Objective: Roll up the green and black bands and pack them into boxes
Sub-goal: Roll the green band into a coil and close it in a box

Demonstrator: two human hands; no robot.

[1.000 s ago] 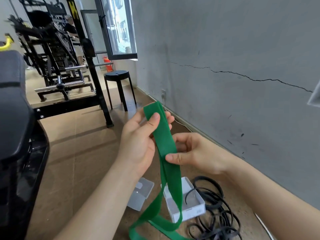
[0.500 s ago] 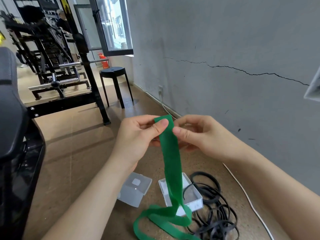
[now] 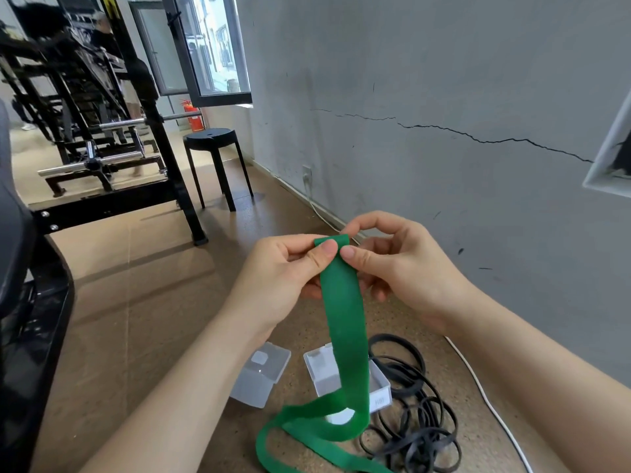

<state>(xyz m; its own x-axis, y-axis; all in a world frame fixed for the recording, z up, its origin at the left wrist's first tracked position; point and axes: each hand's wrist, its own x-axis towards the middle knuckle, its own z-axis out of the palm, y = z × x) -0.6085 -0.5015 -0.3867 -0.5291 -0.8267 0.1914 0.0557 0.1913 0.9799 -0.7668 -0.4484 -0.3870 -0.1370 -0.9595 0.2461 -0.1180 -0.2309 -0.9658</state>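
— What sort of place is this?
— A room with a brown floor [image 3: 136, 302] and a grey wall [image 3: 444, 63] on the right, with a long crack [image 3: 478, 139] running across it. Further back there is a black stool [image 3: 211, 138], a black metal rack [image 3: 164, 158] carrying steel bars, and an open window [image 3: 211, 46].

— Where is the green band?
— The green band [image 3: 341, 319] is held up in front of the person, its top end caught between both hands. The left grip [image 3: 283, 278] pinches that end, with the thumb pressed on the near face and the fingers behind. The right grip [image 3: 406, 268] pinches the same end from the other side. Its thumb tip sits just beside the left thumb and its index finger arches over the top edge. Below the hands the band hangs straight down, then curls into loose loops on the floor.

— And the boxes?
— A small white box [image 3: 380, 397] stands open on the floor, and the hanging band crosses in front of it. Just to its left lies a clear plastic piece [image 3: 259, 373]; I cannot tell whether it is a lid or a second box.

— The black bands?
— The black bands [image 3: 413, 438] lie in a loose tangle on the floor, right of the white box and up against it. A white cable [image 3: 485, 401] runs along the floor near the wall
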